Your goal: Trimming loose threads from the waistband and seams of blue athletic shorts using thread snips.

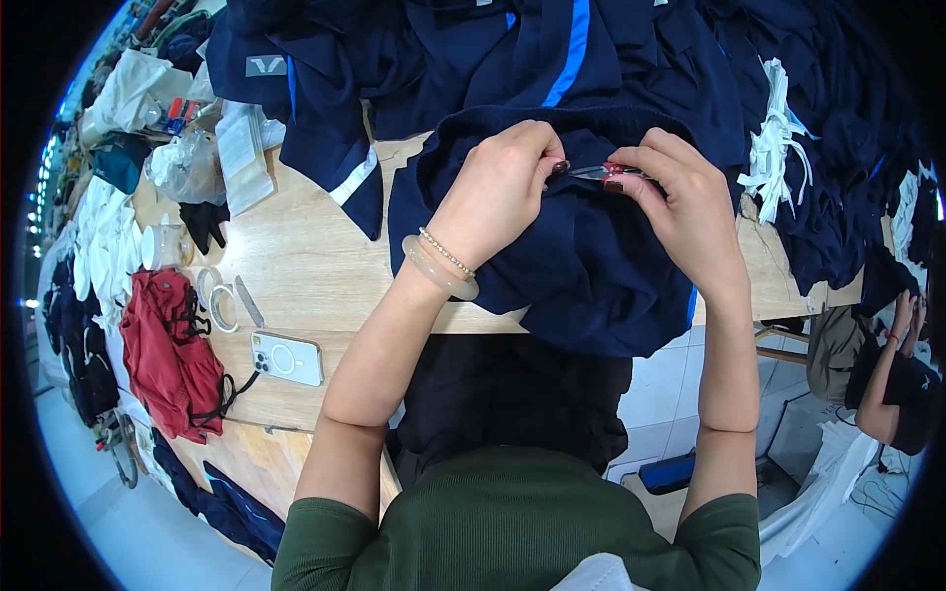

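A navy garment [601,281] with a gathered, elastic-looking waistband [473,120] lies in front of me, its lower part hanging over the table's near edge. My left hand [503,182] is closed in a pinch on the cloth inside the waistband opening. Across from it, my right hand [685,192] grips a pair of small metal thread snips [588,174], showing a bit of red near the fingers. The blades point left at the left fingertips, close over the cloth. Whether they touch a thread is too small to tell.
More navy garments [650,59] with blue stripes pile along the far side. White strips [776,148] lie at the right. On the left are a phone [287,359], tape rolls [224,307], a grey blade-like tool [248,300] and a red garment [169,355]. Another person's arm [882,384] shows far right.
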Available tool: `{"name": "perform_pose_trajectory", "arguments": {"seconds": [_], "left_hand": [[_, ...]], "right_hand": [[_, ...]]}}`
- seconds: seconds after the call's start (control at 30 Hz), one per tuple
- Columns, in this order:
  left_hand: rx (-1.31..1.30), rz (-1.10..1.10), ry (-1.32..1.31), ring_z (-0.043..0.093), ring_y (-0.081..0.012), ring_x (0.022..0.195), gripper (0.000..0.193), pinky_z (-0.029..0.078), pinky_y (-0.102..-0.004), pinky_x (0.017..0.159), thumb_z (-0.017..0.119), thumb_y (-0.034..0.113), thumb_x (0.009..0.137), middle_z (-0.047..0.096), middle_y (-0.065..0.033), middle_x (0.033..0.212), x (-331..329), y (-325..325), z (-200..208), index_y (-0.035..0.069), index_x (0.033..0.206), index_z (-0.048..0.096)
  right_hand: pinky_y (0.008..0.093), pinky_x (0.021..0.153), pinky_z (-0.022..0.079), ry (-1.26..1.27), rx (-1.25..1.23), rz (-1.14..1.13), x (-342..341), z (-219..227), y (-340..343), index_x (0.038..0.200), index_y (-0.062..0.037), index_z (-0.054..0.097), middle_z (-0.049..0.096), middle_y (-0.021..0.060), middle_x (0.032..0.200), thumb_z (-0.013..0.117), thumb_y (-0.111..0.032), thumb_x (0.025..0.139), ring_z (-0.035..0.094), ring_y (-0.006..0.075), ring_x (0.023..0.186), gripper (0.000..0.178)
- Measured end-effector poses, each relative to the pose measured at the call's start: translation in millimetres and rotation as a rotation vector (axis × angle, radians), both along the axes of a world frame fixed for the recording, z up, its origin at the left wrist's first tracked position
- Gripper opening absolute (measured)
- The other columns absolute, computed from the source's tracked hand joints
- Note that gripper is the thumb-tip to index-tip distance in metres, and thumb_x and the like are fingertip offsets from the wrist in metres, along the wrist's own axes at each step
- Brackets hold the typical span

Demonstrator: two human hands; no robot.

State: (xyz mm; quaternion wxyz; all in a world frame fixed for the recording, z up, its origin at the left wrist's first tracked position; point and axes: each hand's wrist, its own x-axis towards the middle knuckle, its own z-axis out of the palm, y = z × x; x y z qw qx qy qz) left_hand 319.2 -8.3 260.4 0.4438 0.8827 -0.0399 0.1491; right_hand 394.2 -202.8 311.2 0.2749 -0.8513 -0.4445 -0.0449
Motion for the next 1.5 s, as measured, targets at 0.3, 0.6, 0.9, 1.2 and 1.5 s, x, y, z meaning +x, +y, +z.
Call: {"name": "perform_pose_trajectory", "arguments": {"seconds": [0.3, 0.6, 0.9, 1.2, 1.5], "left_hand": [[-0.008, 0.016, -0.004, 0.065, -0.0206, 0.067, 0.004, 0.052, -0.0283, 0.063, 0.056, -0.008, 0.089, 0.063, -0.0117, 0.081, 0, -1, -1, -0.005, 0.091, 0.058], [0.006, 0.014, -0.024, 0.064, -0.0222, 0.067, 0.003, 0.052, -0.0292, 0.063, 0.057, -0.007, 0.088, 0.063, -0.0125, 0.08, 0, -1, -2, -0.005, 0.09, 0.059], [0.009, 0.016, 0.003, 0.064, -0.0227, 0.066, 0.003, 0.052, -0.029, 0.063, 0.058, -0.006, 0.088, 0.063, -0.0127, 0.079, 0, -1, -1, -0.004, 0.09, 0.059], [0.005, 0.017, -0.026, 0.064, -0.0233, 0.068, 0.002, 0.052, -0.0295, 0.063, 0.059, -0.006, 0.088, 0.064, -0.0131, 0.08, 1, 0, -2, -0.004, 0.089, 0.059], [0.013, 0.02, -0.03, 0.064, -0.0254, 0.068, 0.002, 0.051, -0.0303, 0.063, 0.059, -0.005, 0.088, 0.064, -0.0135, 0.08, 0, 0, -2, -0.004, 0.09, 0.06]], "right_hand": [[0.0344, 0.07, 0.05, -0.074, -0.08, 0.003, -3, 11, 4, 0.091, -0.002, 0.07, 0.059, 0.0062, 0.083, 0.072, -0.011, 0.081, 0.06, 0.0242, 0.081, 0.014], [0.0344, 0.07, 0.05, -0.071, -0.072, 0.015, -2, 6, 7, 0.091, -0.0018, 0.069, 0.059, 0.0065, 0.083, 0.071, -0.012, 0.082, 0.06, 0.0248, 0.081, 0.013], [0.0347, 0.068, 0.048, -0.006, -0.066, 0.015, -1, 10, 4, 0.09, -0.0015, 0.069, 0.058, 0.0069, 0.081, 0.071, -0.012, 0.082, 0.059, 0.0252, 0.078, 0.013], [0.0353, 0.067, 0.048, -0.022, -0.078, 0.022, -2, 11, 7, 0.089, -0.0018, 0.069, 0.057, 0.0069, 0.08, 0.071, -0.012, 0.082, 0.059, 0.0251, 0.078, 0.012], [0.0357, 0.068, 0.049, -0.038, -0.071, 0.031, -2, 8, 9, 0.087, -0.0014, 0.069, 0.058, 0.0068, 0.081, 0.071, -0.012, 0.081, 0.059, 0.0251, 0.078, 0.012]]}}
